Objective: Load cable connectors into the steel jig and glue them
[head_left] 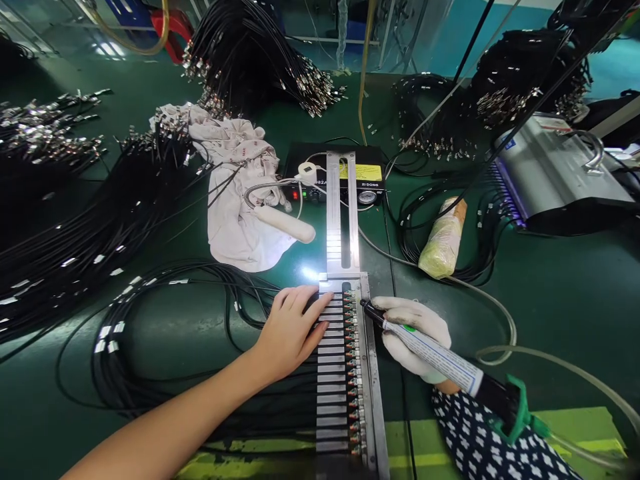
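Note:
My left hand point(287, 333) is bare and lies over the upper end of a metal cable fixture point(331, 400), fingers stretched out and apart. Its index fingertip and thumb touch the fixture's slotted bars. Black cables run in from the left, their small metal connectors point(354, 373) lined up along the fixture's right side. In a white glove, my right hand point(417, 333) grips a labelled dispensing syringe point(435, 353). The dark tip of the syringe points left, close to the top connectors. A green cap and a clear hose sit at its rear end.
Behind the fixture stands a black dispenser controller point(305, 177). A bendable lamp point(285, 223) shines near the fixture's top, beside a white cloth point(230, 233). Cable bundles point(60, 253) cover the left side. A wrapped roll point(444, 240) and a grey metal machine point(565, 173) are at right.

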Available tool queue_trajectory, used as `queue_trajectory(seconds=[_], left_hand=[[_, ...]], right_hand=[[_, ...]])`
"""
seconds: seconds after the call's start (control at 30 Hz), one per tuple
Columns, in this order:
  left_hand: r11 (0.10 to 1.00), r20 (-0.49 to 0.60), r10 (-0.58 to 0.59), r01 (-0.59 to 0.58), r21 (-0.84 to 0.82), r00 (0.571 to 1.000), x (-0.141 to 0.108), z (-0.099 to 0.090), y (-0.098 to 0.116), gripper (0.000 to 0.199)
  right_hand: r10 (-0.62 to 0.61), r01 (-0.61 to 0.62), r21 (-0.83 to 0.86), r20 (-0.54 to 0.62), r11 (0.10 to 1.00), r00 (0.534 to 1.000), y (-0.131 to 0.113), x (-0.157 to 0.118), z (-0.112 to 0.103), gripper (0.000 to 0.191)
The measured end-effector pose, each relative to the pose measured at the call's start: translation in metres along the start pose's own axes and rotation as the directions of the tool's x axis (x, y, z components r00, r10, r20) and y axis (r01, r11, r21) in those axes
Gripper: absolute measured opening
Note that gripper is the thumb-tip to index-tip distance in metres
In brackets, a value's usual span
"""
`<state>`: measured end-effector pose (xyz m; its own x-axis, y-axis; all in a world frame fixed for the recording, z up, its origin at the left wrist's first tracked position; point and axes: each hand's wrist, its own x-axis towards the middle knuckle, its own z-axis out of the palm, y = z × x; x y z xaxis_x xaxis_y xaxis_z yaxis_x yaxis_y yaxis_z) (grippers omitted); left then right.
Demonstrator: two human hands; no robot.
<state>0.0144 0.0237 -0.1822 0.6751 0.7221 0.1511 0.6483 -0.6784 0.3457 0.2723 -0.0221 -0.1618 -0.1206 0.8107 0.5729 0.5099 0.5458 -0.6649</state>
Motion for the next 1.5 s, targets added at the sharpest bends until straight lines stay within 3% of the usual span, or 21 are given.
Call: queue_trajectory(seconds=[0.2, 1.5], left_hand=[[1.000, -0.001, 0.003, -0.003, 0.004, 1.000, 0.0000, -0.0001, 0.0002, 0.043], [1.000, 0.000, 0.016, -0.016, 0.016, 1.000, -0.0003, 0.0009, -0.0007, 0.043]], right_hand=[[-0.015, 0.017, -0.031, 0.080, 0.999, 0.997, 0.0003, -0.0015, 0.0032, 0.017], [0.026, -0.027, 0.019, 0.053, 0.999, 0.998, 0.0005, 0.0036, 0.0049, 0.017]])
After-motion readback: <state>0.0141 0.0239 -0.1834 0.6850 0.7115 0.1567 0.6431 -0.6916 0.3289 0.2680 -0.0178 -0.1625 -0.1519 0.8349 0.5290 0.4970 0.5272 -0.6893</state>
